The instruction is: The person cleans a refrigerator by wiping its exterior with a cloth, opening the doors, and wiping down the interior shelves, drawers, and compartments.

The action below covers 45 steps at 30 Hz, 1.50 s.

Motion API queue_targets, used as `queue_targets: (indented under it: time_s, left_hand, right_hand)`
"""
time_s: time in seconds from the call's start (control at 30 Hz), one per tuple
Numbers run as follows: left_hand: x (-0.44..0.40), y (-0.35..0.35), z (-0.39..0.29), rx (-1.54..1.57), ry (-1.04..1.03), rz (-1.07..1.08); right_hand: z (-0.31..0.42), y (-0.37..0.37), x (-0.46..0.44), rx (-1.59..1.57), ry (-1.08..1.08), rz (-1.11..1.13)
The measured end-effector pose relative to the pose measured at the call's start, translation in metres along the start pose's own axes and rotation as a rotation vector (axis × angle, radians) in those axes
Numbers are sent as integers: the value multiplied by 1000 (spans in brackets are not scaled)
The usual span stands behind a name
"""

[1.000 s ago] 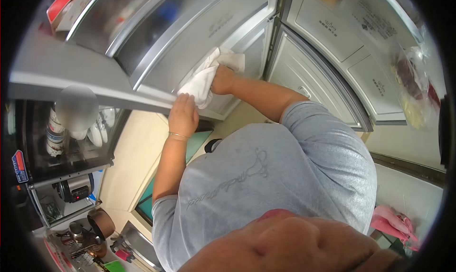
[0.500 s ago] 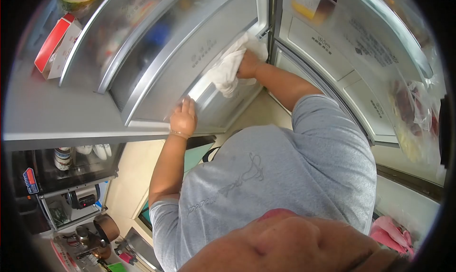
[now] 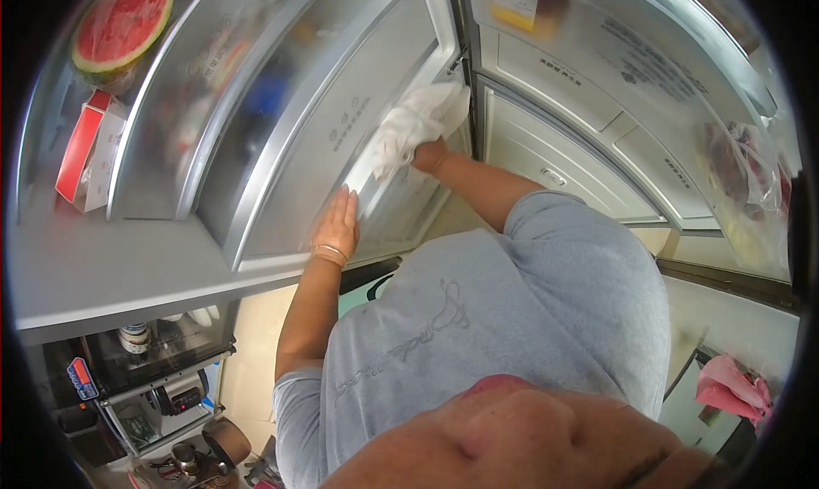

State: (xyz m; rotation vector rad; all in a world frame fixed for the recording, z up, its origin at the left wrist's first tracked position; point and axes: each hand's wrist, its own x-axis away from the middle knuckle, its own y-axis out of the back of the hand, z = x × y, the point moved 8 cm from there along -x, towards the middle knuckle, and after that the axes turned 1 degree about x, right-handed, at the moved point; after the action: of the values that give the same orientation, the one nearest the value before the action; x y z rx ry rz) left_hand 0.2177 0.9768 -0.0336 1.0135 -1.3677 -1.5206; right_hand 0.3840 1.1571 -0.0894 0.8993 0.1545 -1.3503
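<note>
A white cloth (image 3: 408,129) lies bunched against the lower edge of a fridge compartment, partly spread over the pale ledge below a translucent drawer front (image 3: 341,118). My right hand (image 3: 430,156) is closed on the cloth's lower right side, its fingers partly hidden by the folds. To the left of it, my left hand (image 3: 337,225), with a bracelet at the wrist, rests with fingers stretched out against the lower part of the drawer front. It holds nothing.
Open fridge door shelves (image 3: 554,79) curve along the right, holding bagged food (image 3: 742,169). At upper left are a cut watermelon (image 3: 124,21) and a red and white box (image 3: 90,152). Lower left, a rack (image 3: 162,404) and a copper-coloured pot (image 3: 227,440) stand beside me.
My right hand and the cloth moved right along the ledge, then slightly back left and down. My left hand has come off the cloth onto the drawer front. The view has shifted.
</note>
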Motion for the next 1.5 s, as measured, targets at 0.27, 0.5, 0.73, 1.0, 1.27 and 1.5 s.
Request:
queue_targets:
  time_s: [0.27,0.5,0.73,1.0,1.27,1.5]
  left_hand:
    - [-1,-1,2,28,35,-6]
    - [-1,1,1,55,34,-4]
    - [-2,0,2,87,39,-22]
    - [-3,7,0,81,59,5]
    - [0,1,6,165,82,-22]
    - [0,-2,8,176,70,-21]
  right_hand:
    - [-105,-15,-20,-98,-479,101]
    - [-152,35,-56,-1020,-1024,-611]
    - [-134,-31,-12,-1065,-1247,-450]
    - [-64,-47,27,-1395,-1177,-471]
    - [-98,1,-15,-1516,-1067,-438]
    - [-3,-62,63,-1471,-1219,-132]
